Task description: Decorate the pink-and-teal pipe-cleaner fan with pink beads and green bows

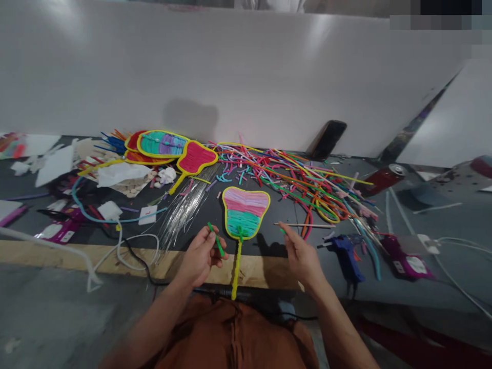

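Note:
My left hand [202, 254] is closed on a short green pipe cleaner [216, 240], left of the fan-shaped craft piece. At the pinched fingertips of my right hand [302, 253] a small green pipe cleaner bit [283, 230] shows. A thin stick [307, 225] runs by those fingertips; whether they touch it I cannot tell. Between my hands lies the fan-shaped piece [246, 212], banded lilac, pink and teal inside a yellow outline. Its yellow handle [237, 269] reaches over the table's front edge, and a green bit [240, 230] sits where handle and head meet.
Finished pieces, one red [197, 158] and one teal-purple [161, 143], lie at the back left. Loose pipe cleaners [292, 174] are heaped behind. A blue glue gun [348, 256], a can [384, 179] and a leaning phone [328, 139] stand right. Cables [130, 246] cross the left front.

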Action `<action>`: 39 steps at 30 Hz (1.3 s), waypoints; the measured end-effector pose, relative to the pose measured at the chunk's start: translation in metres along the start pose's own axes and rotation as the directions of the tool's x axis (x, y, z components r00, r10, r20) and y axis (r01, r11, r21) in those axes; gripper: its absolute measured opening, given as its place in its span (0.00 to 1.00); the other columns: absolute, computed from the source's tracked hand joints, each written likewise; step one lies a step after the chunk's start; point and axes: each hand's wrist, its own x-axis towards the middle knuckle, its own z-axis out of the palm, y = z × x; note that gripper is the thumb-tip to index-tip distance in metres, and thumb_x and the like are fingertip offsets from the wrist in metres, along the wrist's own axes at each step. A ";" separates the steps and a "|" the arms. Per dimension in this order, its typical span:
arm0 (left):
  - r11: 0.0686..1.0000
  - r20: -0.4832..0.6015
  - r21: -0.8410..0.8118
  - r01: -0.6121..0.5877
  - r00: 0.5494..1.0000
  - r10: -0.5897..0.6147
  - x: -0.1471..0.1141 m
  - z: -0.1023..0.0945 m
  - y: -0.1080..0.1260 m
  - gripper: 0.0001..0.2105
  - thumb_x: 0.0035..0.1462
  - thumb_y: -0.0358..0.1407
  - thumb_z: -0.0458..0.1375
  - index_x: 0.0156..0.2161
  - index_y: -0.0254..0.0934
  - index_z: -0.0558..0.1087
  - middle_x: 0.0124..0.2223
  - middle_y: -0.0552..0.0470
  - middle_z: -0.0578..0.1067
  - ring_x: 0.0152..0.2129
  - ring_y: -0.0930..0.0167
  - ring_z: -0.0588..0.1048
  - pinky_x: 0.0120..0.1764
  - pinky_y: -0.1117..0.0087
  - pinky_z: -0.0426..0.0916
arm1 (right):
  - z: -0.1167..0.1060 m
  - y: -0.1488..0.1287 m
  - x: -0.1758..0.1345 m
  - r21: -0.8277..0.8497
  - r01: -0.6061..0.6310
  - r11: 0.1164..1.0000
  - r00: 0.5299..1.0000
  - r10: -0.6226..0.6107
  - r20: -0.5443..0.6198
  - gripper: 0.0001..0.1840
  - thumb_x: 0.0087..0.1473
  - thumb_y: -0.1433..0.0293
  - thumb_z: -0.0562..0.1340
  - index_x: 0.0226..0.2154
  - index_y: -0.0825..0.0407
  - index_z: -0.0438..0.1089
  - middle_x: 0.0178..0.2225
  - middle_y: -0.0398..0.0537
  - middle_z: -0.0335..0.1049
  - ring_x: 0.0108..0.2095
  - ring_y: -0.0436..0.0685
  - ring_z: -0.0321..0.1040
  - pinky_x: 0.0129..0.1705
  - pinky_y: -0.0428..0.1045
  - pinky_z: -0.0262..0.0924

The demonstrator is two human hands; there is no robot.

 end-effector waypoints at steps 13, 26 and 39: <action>0.999 0.014 0.006 -0.033 0.999 0.033 0.003 -0.005 -0.001 0.15 0.46 0.40 0.65 0.36 0.36 0.66 0.25 0.58 0.71 0.17 0.80 0.67 0.21 0.80 0.59 | 0.003 -0.003 -0.011 0.186 0.006 0.983 0.966 0.043 -0.257 0.11 0.59 0.67 0.51 0.38 0.52 0.67 0.24 0.42 0.68 0.21 0.49 0.63 0.24 0.44 0.59; 0.994 -0.020 0.029 -0.103 0.994 0.104 0.001 -0.023 -0.017 0.14 0.51 0.44 0.60 0.38 0.39 0.64 0.23 0.61 0.68 0.13 0.82 0.63 0.18 0.80 0.54 | 0.044 -0.046 0.008 -0.299 0.338 0.893 0.921 -0.249 0.299 0.20 0.57 0.71 0.55 0.51 0.46 0.68 0.34 0.51 0.76 0.32 0.56 0.71 0.31 0.46 0.59; 0.997 0.035 0.075 -0.028 0.999 0.025 0.004 -0.027 -0.015 0.22 0.46 0.38 0.64 0.47 0.37 0.66 0.33 0.56 0.70 0.20 0.78 0.69 0.20 0.77 0.64 | 0.048 -0.056 0.010 -0.319 0.301 0.899 0.917 -0.180 0.356 0.19 0.57 0.67 0.56 0.51 0.48 0.68 0.36 0.54 0.77 0.34 0.58 0.73 0.32 0.47 0.61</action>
